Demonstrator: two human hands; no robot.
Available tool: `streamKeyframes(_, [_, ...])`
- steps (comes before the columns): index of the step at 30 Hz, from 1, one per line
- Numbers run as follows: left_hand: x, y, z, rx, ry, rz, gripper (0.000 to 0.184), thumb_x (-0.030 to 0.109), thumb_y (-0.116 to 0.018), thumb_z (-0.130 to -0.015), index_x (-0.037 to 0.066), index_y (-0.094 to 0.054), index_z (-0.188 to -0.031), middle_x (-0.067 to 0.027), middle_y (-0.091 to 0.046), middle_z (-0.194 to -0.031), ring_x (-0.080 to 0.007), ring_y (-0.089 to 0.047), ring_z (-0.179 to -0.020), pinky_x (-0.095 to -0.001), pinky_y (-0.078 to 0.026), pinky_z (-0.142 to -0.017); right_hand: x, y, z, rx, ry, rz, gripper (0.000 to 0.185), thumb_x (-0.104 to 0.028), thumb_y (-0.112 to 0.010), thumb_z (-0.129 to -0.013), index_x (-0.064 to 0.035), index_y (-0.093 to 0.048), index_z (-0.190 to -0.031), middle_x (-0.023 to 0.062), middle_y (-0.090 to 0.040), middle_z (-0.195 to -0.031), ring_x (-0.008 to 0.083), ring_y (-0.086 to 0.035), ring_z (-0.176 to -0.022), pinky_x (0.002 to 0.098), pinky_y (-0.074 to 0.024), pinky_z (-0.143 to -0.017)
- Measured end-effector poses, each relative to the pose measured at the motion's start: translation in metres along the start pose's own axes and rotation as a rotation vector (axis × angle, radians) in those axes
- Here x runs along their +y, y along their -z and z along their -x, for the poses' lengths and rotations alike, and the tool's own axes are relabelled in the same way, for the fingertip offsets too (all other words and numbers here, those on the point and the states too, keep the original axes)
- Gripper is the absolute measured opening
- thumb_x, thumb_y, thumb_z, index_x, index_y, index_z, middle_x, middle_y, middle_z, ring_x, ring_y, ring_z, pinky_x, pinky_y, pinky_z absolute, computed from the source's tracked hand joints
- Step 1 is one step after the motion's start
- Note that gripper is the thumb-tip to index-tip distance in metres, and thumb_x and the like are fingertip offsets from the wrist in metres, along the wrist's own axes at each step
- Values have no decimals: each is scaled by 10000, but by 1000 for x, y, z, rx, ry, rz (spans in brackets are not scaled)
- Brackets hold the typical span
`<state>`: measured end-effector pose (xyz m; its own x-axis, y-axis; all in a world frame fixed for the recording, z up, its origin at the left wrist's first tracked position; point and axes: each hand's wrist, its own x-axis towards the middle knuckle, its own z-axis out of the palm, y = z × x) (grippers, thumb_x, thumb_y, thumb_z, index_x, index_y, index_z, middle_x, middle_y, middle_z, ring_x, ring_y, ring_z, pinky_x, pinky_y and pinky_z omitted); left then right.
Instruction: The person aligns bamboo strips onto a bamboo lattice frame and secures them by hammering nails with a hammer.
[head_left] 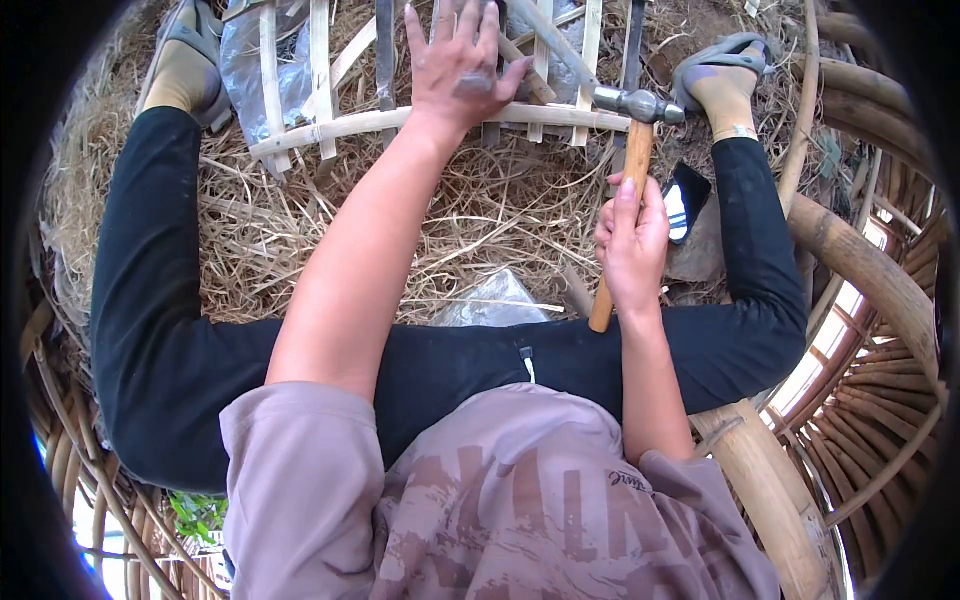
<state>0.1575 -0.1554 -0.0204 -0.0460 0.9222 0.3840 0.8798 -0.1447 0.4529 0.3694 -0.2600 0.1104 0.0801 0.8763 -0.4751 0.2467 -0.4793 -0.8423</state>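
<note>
Hammer [638,150] is resting at two o'clock, smooth wooden handle and shiny metal head, the right hand [634,235] gripping it; its long axis is running from just past six to just past twelve, head uppermost. At twelve, the left hand [458,72] is spreading open over a lattice [350,123] of flat, pale strips, some fingertips meeting the view's edge. Its palm is hiding what's beneath. Dry straw [470,230] is tangling below.
</note>
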Motion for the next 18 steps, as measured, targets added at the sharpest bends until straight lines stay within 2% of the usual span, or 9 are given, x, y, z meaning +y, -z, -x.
streamKeyframes(4, [12,14,-8,18,-28,-136,567,300,-614,-915,-87,-612,-1329,-254,-566,-1450,-435,-416,-1448,-701,-200,-1191,5,1,5,3,25,38,260,-278,-491,-1116,-32,-576,-1104,-49,-486,-712,7,-442,-577,200,-367,-497])
streamKeyframes(7, [14,16,-12,26,-71,-80,557,296,-625,-908,-97,-626,-1303,-248,-578,-1439,-421,-463,-1416,-705,-211,-1184,8,0,6,-5,9,27,260,-273,-491,-1116,-28,-578,-1109,-49,-487,-707,9,-449,-577,204,-376,-498])
streamKeyframes(8, [10,7,-9,24,-68,-26,547,307,-662,-885,-53,-651,-1297,-234,-581,-1444,-417,-495,-1396,-714,-206,-1185,8,0,6,0,-4,36,261,-268,-488,-1117,-24,-580,-1114,-47,-491,-704,13,-454,-577,209,-385,-502])
streamKeyframes(11, [1,-10,6,-162,-62,-202,670,536,-643,-929,34,-633,-1374,-192,-522,-1526,-350,-427,-1475,-712,-152,-1203,7,1,9,-4,18,50,264,-266,-485,-1119,-20,-580,-1121,-44,-497,-706,16,-456,-576,211,-389,-506])
streamKeyframes(12, [8,-5,7,-28,-93,-169,475,419,-595,-975,45,-729,-1235,-164,-650,-1395,-279,-550,-1387,-743,-163,-1184,8,2,10,0,9,43,262,-263,-483,-1119,-19,-580,-1122,-43,-500,-706,18,-459,-578,212,-390,-508])
streamKeyframes(18, [11,-1,9,-125,-75,-249,531,458,-590,-978,61,-693,-1317,-156,-601,-1465,-282,-506,-1429,-768,-151,-1171,15,4,3,7,-11,-33,258,-259,-485,-1119,-19,-578,-1116,-44,-499,-709,17,-462,-586,211,-390,-510])
